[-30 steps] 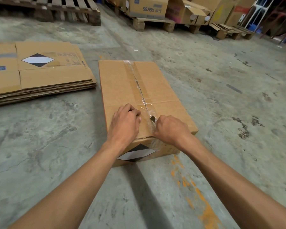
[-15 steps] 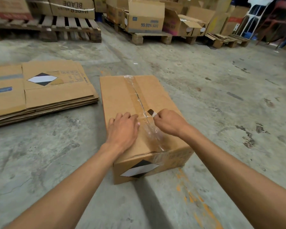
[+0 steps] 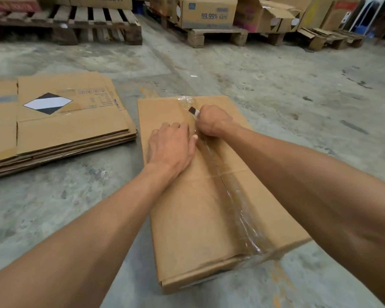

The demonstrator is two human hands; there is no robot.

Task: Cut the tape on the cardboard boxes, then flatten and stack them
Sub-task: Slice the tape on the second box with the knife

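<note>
Sealed cardboard box (image 3: 209, 196) lies on the concrete floor (image 3: 298, 90), brown, long side running away from the viewer. Clear tape (image 3: 236, 196) runs down its centre seam, glossy and wrinkled, loose and puckered at the near edge.

Left hand (image 3: 171, 147) lies on the box top left of the seam, fingers bent, thumb against the tape, holding nothing. Right hand (image 3: 211, 120) is fisted around a small cutter (image 3: 192, 111); its dark tip sticks out toward the far end of the box, on the tape line.

Against half a second ago: right hand and cutter then sat near the middle of the seam; now close to the far edge of the box. Left hand has followed up the box top. More of the tape behind the hands looks split and slack. The view has closed in on the box.

Left of the box, just apart from it: stack of flattened cartons (image 3: 60, 130), top one bearing a black-and-white diamond label (image 3: 47, 103); small print beside it unreadable. Beyond the box, wooden pallets (image 3: 93, 25); a carton (image 3: 207, 12) on one reads "99.99% RATE".
</note>
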